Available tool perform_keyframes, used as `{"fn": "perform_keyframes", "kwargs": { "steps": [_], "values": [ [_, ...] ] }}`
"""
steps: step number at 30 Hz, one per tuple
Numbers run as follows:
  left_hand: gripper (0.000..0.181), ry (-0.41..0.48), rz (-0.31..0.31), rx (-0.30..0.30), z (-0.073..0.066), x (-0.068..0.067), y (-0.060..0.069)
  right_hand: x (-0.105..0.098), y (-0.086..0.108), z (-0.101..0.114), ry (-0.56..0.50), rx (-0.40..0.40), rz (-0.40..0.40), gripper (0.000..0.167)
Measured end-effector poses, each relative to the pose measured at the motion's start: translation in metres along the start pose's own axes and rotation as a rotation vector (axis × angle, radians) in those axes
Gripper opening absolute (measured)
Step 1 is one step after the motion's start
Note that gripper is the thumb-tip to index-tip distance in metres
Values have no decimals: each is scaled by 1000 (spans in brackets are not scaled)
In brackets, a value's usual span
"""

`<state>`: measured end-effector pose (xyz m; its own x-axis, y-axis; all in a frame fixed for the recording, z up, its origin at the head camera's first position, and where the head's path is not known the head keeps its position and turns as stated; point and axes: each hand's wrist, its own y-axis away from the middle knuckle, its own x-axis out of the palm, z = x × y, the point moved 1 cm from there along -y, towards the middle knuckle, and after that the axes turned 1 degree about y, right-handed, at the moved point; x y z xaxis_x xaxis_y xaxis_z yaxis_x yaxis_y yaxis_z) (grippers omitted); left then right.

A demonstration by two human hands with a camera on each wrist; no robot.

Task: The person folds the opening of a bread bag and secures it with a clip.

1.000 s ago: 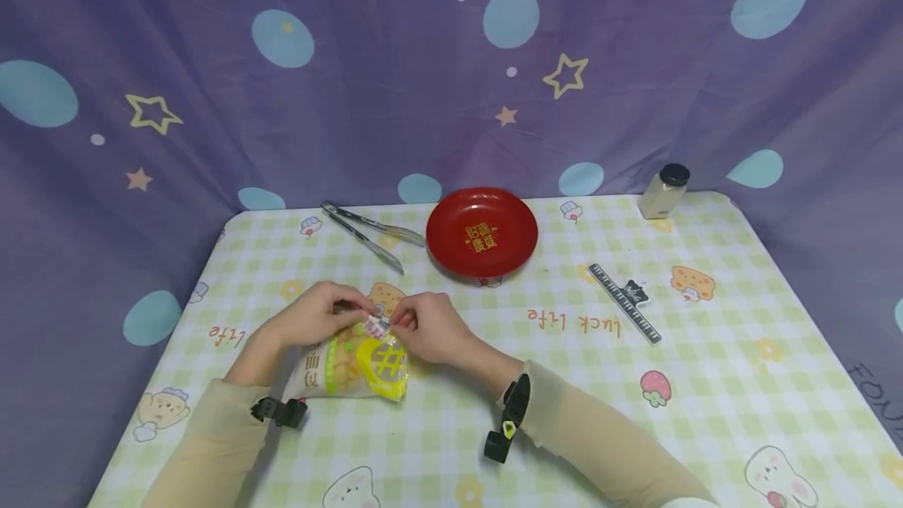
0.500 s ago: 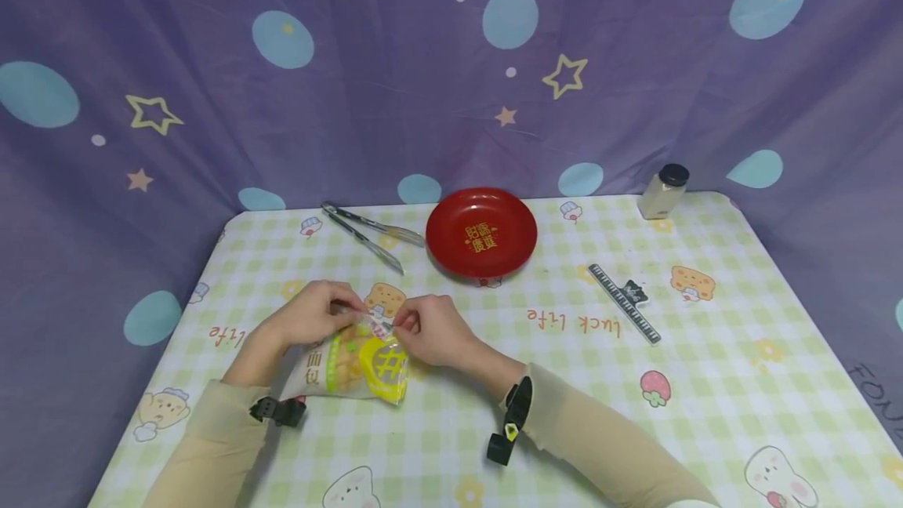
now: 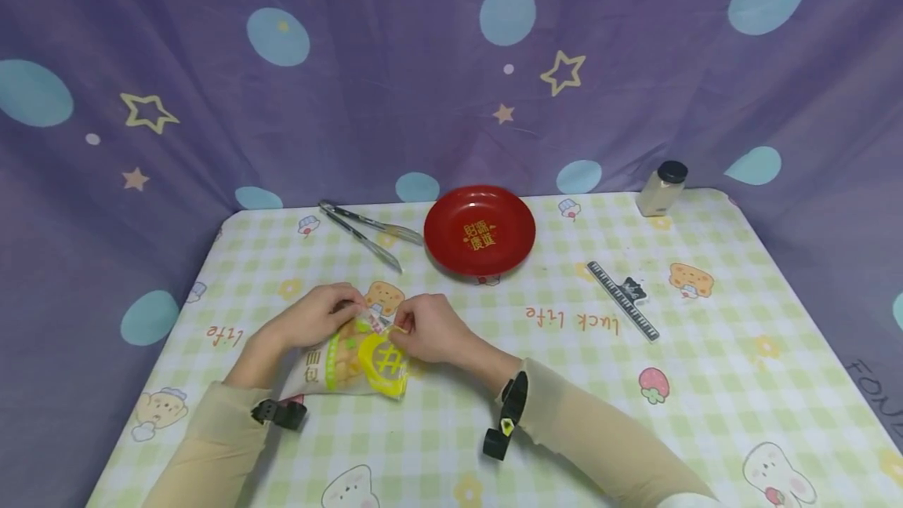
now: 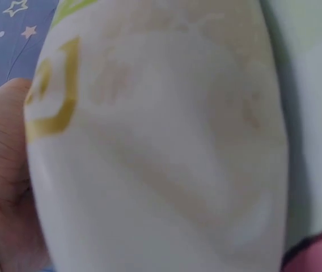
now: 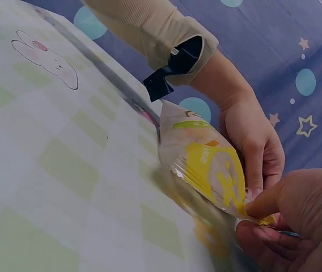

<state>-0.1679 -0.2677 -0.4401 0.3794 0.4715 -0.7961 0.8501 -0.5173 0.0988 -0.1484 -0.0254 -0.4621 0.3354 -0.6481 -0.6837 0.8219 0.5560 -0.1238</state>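
Observation:
A plump plastic food bag point(image 3: 346, 367), white with yellow and green print, lies at the left of the table. My left hand point(image 3: 317, 315) pinches its far edge. Across from it, my right hand point(image 3: 432, 329) pinches the bag's upper right corner between thumb and finger. In the right wrist view the corner of the bag point(image 5: 206, 170) is between the right thumb and fingers, with the left fingers close by. White bag film fills most of the left wrist view, hiding the left fingertips. Whether the bag is torn cannot be made out.
Beyond the hands lie metal tongs point(image 3: 367, 234) and a red plate point(image 3: 480, 253) with gold characters. A black-and-white clip with a long piano-key bar point(image 3: 622, 300) is to the right. A black-lidded jar point(image 3: 661, 190) stands at the back right corner.
Both hands keep their pinch at the bag's edge with only slight shifts. The right fingers now hold the yellow corner. The head view has moved a little.

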Motion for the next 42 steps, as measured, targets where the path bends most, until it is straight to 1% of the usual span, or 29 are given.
{"fn": "perform_keyframes", "kwargs": {
  "steps": [3, 8, 12, 15, 22, 25, 28, 31, 33, 35, 38, 42],
  "values": [
    [17, -20, 3, 2, -1, -1, -2, 0, -1, 2, -9, 17, 19, 19],
    [19, -10, -13, 8, -1, 1, -3, -1, -1, 1, -38, 27, 22, 21],
    [11, 9, -28, 8, -5, 3, -3, -1, 0, 0, -56, 13, 4, 21],
    [4, 30, -15, 7, -9, 3, -3, -1, 0, 0, -49, 20, -2, 19],
    [5, 56, 27, 20, -9, 3, -5, 1, -1, 1, -37, 33, -8, 15],
    [6, 42, 33, 20, -9, 3, -4, 0, -1, 1, -42, 29, -16, 14],
    [8, 13, 6, 28, -9, 2, -3, -1, 0, -1, -58, 22, -28, 10],
    [9, -2, -19, 29, -10, 1, -2, -5, 4, -2, -56, -4, -39, 29],
    [9, -4, -24, 29, -11, 0, -2, -10, 8, -3, -48, -18, -57, 42],
    [8, -3, -26, 33, -12, 0, -3, -18, 12, -5, -27, -34, -89, 47],
    [8, -19, -32, 38, -11, 1, -3, -33, 18, -11, -1, -40, -150, 46],
    [8, -48, -45, 35, -11, 3, -2, -60, 27, -22, 34, -35, -213, 38]
  ]
}}
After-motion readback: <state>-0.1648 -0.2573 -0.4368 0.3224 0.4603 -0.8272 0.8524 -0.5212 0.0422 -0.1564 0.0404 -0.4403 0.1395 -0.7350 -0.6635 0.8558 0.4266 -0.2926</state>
